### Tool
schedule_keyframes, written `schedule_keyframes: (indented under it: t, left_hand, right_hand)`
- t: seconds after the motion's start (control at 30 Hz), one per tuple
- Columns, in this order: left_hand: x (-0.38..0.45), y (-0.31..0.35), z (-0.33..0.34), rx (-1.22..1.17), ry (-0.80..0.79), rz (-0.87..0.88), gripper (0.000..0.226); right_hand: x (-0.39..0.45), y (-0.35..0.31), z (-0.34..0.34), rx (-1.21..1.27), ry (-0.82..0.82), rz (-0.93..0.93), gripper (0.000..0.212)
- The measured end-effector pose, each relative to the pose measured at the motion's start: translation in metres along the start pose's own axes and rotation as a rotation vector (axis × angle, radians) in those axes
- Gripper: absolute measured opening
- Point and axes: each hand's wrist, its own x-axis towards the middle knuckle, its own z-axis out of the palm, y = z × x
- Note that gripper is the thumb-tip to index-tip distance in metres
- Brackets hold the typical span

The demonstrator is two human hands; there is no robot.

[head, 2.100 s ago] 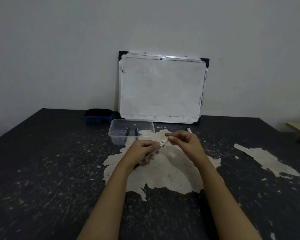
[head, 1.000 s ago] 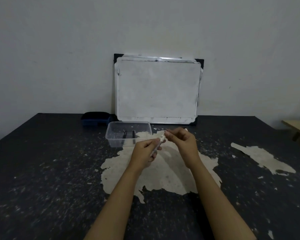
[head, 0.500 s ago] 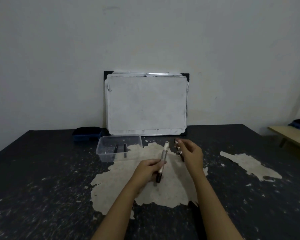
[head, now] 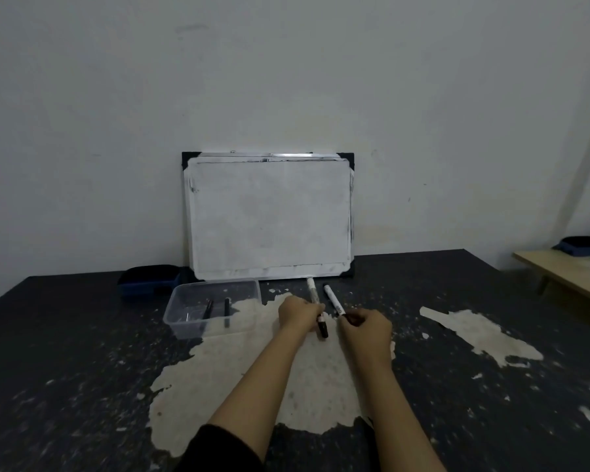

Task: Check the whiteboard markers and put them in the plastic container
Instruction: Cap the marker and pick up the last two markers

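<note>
My left hand (head: 298,313) grips a white whiteboard marker (head: 312,291) by its middle; its white end points toward the whiteboard and its black end (head: 323,330) points toward me. My right hand (head: 367,330) pinches the near end of a second marker (head: 332,299), whose black cap points away. Both hands are close together just above the table. A clear plastic container (head: 218,283) stands to the left of my left hand, with two dark markers (head: 208,310) (head: 227,310) inside. The whiteboard (head: 269,216) leans on the wall behind.
A blue eraser (head: 149,279) lies behind the container near the wall. The dark table (head: 82,369) has worn pale patches. At the right stands a wooden bench (head: 573,275) with another blue eraser (head: 581,246).
My hands separated from the one marker. The left hand kept it and turned it more upright. The right hand moved to the second marker on the table and closed on it. The view tilted up.
</note>
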Motion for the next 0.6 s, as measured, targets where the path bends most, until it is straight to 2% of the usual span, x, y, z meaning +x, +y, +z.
schedule_keyframes:
  t: [0.13, 0.27, 0.6]
  left_hand:
    - [0.014, 0.004, 0.014, 0.014, 0.008, -0.001, 0.034]
    - [0.02, 0.008, 0.031, 0.046, -0.026, 0.037, 0.021]
    - [0.018, 0.006, 0.042, 0.046, 0.007, 0.051, 0.031]
  right_hand:
    - [0.008, 0.004, -0.003, 0.019, 0.066, 0.037, 0.018]
    - [0.014, 0.01, -0.004, 0.038, 0.104, 0.07, 0.02]
    - [0.015, 0.006, -0.008, 0.022, 0.059, 0.05, 0.017]
